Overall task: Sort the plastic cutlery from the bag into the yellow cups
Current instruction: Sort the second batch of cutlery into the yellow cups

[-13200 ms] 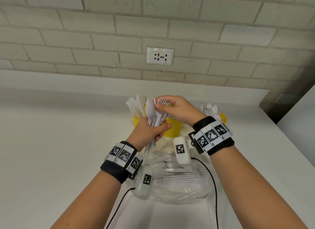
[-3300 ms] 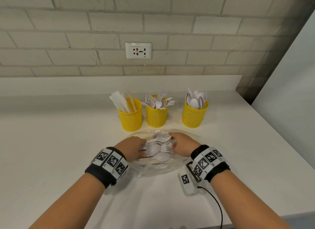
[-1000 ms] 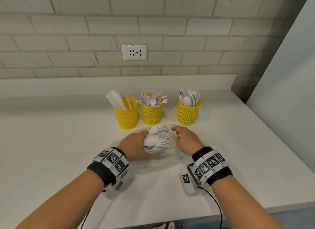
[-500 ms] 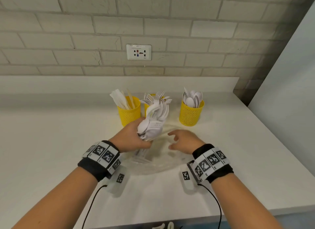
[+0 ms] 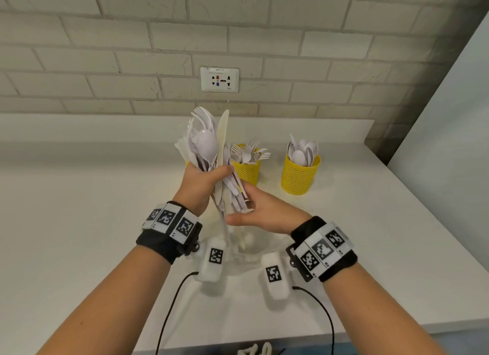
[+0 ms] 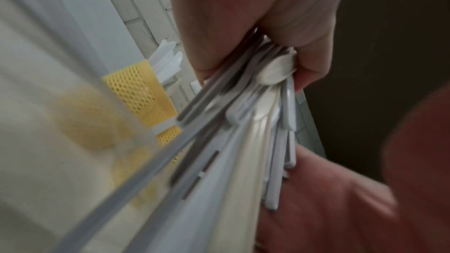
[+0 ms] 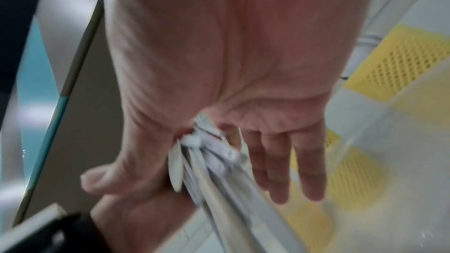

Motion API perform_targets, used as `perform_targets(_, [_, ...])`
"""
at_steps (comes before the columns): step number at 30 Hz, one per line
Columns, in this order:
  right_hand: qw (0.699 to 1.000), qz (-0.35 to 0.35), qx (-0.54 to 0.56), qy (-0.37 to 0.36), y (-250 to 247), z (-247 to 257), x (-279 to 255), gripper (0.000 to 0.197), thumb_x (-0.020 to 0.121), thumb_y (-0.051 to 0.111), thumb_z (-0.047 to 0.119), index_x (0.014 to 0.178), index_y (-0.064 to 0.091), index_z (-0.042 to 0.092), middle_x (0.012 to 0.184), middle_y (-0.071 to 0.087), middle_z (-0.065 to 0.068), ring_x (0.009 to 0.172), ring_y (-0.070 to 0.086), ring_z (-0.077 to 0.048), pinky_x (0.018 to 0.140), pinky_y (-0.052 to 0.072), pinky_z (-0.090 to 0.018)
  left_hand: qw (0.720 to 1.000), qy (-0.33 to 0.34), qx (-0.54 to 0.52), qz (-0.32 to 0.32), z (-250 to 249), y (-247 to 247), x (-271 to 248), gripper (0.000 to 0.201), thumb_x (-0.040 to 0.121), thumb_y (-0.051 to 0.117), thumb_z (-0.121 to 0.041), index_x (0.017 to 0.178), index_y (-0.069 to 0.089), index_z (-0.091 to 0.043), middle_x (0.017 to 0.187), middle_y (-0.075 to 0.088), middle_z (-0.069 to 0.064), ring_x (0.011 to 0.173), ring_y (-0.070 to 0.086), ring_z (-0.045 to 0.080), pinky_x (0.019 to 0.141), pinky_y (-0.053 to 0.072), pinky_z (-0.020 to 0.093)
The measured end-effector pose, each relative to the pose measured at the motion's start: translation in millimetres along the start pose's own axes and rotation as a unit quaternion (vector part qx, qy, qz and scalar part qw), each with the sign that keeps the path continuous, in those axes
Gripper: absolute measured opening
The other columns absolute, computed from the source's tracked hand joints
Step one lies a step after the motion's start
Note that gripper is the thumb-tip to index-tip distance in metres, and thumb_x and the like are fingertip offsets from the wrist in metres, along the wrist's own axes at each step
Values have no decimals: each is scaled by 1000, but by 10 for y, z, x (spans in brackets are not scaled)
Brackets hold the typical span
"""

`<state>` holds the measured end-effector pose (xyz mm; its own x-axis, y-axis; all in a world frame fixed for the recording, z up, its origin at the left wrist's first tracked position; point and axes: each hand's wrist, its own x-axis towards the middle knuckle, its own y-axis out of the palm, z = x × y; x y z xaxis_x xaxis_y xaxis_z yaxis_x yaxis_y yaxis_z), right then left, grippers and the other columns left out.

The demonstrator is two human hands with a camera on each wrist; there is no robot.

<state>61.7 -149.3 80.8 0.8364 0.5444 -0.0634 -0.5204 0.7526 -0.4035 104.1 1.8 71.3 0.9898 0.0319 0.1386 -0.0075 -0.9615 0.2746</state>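
Note:
My left hand point(image 5: 203, 182) grips a thick bundle of white plastic cutlery point(image 5: 209, 143) upright above the counter, with forks, a spoon and a cream knife fanning out at the top. My right hand point(image 5: 262, 209) lies flat with straight fingers, its palm against the handle ends point(image 7: 207, 141). The clear plastic bag point(image 5: 254, 249) lies on the counter under both hands. Behind stand the yellow cup of forks point(image 5: 247, 169) and the yellow cup of spoons point(image 5: 300, 175). The bundle hides the third cup in the head view; the left wrist view shows this knife cup point(image 6: 138, 91).
The white counter point(image 5: 79, 222) ends at a brick wall with a socket point(image 5: 219, 79). A pale panel point(image 5: 449, 143) rises on the right. The counter's front edge point(image 5: 370, 325) is near me. Black cables point(image 5: 169, 307) trail from the wrist cameras.
My left hand has raised the cutlery bundle higher and more upright, clear of the bag. My right hand has come in under the handle ends.

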Motion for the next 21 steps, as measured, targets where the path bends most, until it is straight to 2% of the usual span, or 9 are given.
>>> perform_targets(2, [998, -24, 57, -34, 47, -23, 90, 72, 80, 70, 5, 132, 29, 32, 119, 47, 26, 105, 46, 22, 88, 38, 0, 1000, -6, -17, -1, -41, 45, 0, 22, 77, 65, 10, 87, 65, -11, 72, 69, 0, 68, 68, 14, 62, 55, 26])
perform_targets(3, [995, -35, 89, -34, 62, -33, 135, 68, 79, 70, 1, 131, 34, 29, 116, 51, 23, 102, 51, 20, 87, 41, -2, 1000, -11, -23, 2, -49, 69, -9, 22, 75, 67, 7, 86, 65, -11, 75, 68, 3, 69, 67, 16, 63, 56, 27])
perform_targets(5, [986, -45, 159, -12, 81, -56, 208, 58, 78, 69, -2, 129, 45, 14, 104, 63, 9, 92, 64, 0, 77, 51, -14, 999, -23, -25, 8, -41, 109, -44, 20, 73, 69, 4, 88, 66, -10, 80, 67, 8, 73, 67, 19, 66, 56, 30])
perform_targets(7, [979, -51, 197, 11, 99, -82, 255, 51, 77, 70, -3, 123, 51, 3, 84, 67, -2, 70, 66, -20, 59, 54, -26, 999, -32, -20, 15, -13, 128, -80, 20, 78, 66, 7, 95, 65, -4, 85, 67, 12, 77, 67, 22, 69, 56, 33])
perform_targets(9, [979, -57, 196, 18, 114, -101, 295, 40, 76, 70, -6, 112, 55, 2, 66, 63, -1, 54, 57, -21, 48, 48, -27, 999, -41, -16, 26, 14, 127, -93, 26, 80, 64, 7, 106, 64, 2, 93, 68, 13, 82, 67, 22, 69, 56, 32])
perform_targets(11, [981, -68, 183, 19, 145, -110, 330, 28, 75, 67, -10, 94, 56, 8, 54, 55, 1, 47, 49, -16, 45, 42, -26, 998, -49, -16, 25, 22, 118, -92, 30, 80, 65, 7, 109, 63, 2, 95, 69, 12, 84, 67, 20, 69, 55, 31])
perform_targets(15, [983, -103, 148, 38, 196, -116, 395, 25, 73, 60, -15, 66, 50, 8, 54, 45, -9, 45, 46, -15, 49, 38, -28, 999, -43, -17, 11, 2, 126, -97, 30, 75, 71, 6, 103, 66, -4, 89, 70, 8, 82, 69, 19, 69, 55, 29])
perform_targets(19, [986, -104, 125, 42, 215, -123, 445, 18, 74, 60, -14, 74, 54, 3, 61, 48, -12, 51, 47, -18, 49, 38, -28, 1000, -26, 7, -16, 38, 139, -103, 38, 70, 76, 4, 107, 66, -1, 92, 72, 9, 83, 70, 17, 70, 56, 27])
perform_targets(21, [984, -111, 126, 51, 215, -119, 451, 20, 74, 62, -14, 78, 55, 4, 65, 51, -14, 50, 47, -17, 49, 39, -27, 999, -33, 24, -29, 77, 140, -93, 35, 70, 77, 3, 103, 68, -4, 92, 73, 10, 82, 71, 17, 69, 57, 29])
